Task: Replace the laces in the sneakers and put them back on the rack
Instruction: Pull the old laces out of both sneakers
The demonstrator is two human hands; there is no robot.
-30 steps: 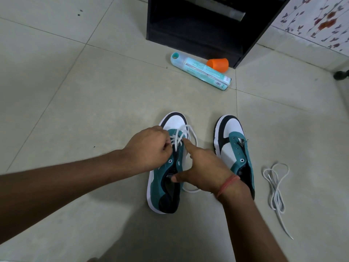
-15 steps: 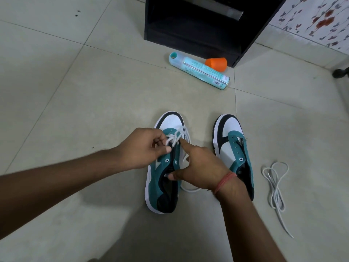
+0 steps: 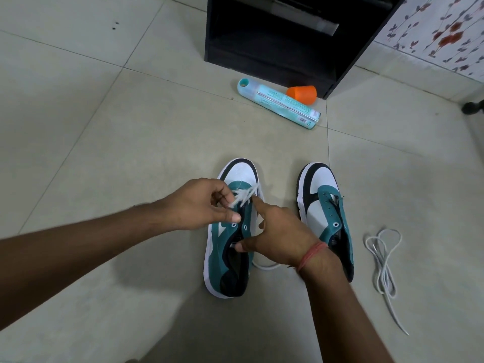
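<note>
Head view, frame centre: left hand (image 3: pixel 201 205), drawn leftward since before, pinches the white lace (image 3: pixel 243 196); right hand (image 3: pixel 277 234), forefinger extended, steadies the left sneaker (image 3: pixel 230 239).

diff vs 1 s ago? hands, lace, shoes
Left hand has drawn back leftward, fingers looser, still pinching the white lace and pulling it up out of the left sneaker. Right hand still braces that shoe. Right sneaker and loose lace unmoved.
</note>
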